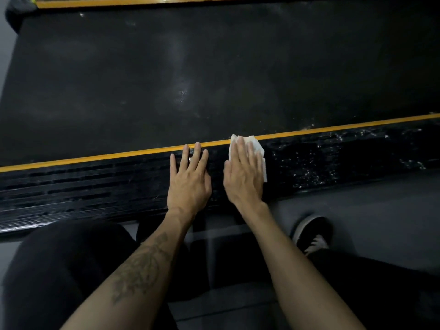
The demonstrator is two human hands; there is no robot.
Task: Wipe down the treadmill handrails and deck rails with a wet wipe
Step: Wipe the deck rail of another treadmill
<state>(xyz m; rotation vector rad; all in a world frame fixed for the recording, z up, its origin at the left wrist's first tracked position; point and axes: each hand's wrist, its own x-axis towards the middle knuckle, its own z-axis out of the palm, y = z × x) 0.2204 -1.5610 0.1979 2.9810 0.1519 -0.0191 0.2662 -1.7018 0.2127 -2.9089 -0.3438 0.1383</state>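
Note:
The near deck rail (95,184) is a black ribbed strip with an orange line along its inner edge, running across the view. My right hand (242,172) lies flat with straight fingers on a white wet wipe (258,150), pressing it onto the rail. My left hand (189,179) rests flat on the rail just to the left, fingers spread, holding nothing. Right of the wipe the rail glistens with wet droplets (333,158). No handrails are in view.
The dark treadmill belt (214,67) fills the upper view, with the far deck rail's orange line (142,1) at the top. Grey floor (369,198) lies to the right. My dark-trousered knee (59,270) and a black shoe (312,234) are below the rail.

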